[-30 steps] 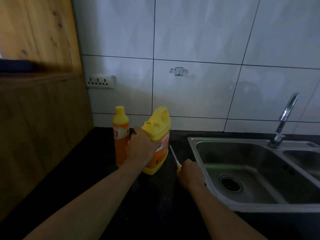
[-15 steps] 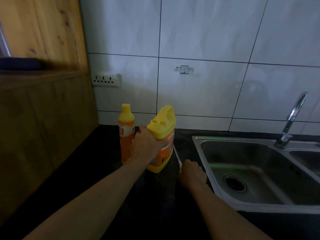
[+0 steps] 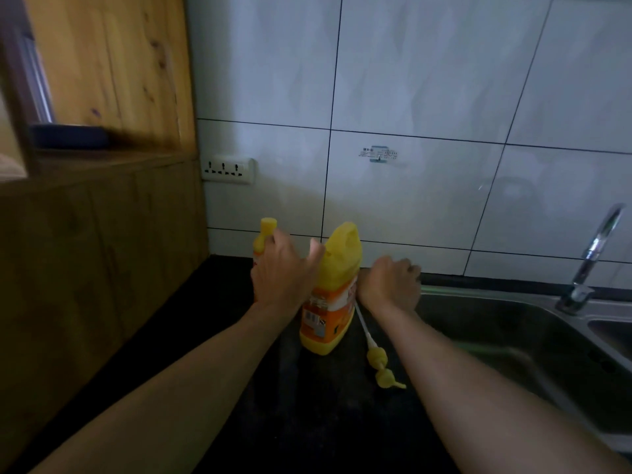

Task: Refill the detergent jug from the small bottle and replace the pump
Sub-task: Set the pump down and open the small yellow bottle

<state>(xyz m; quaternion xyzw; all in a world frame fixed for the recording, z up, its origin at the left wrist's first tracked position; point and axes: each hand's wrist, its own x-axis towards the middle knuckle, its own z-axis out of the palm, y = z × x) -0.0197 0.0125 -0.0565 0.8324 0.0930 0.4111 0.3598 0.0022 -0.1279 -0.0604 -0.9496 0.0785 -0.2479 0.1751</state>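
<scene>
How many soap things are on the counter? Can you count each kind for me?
Small bottle: 1
Big jug: 1
Pump, lying loose beside the jug: 1
Total: 3

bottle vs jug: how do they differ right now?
Bottle is slim with a narrow neck; jug is broad with a moulded top handle. Bottle wears its yellow cap; jug's pump lies out on the counter. Left hand hides most of the bottle; jug is mostly in view. Both stand upright, orange with yellow tops.
</scene>
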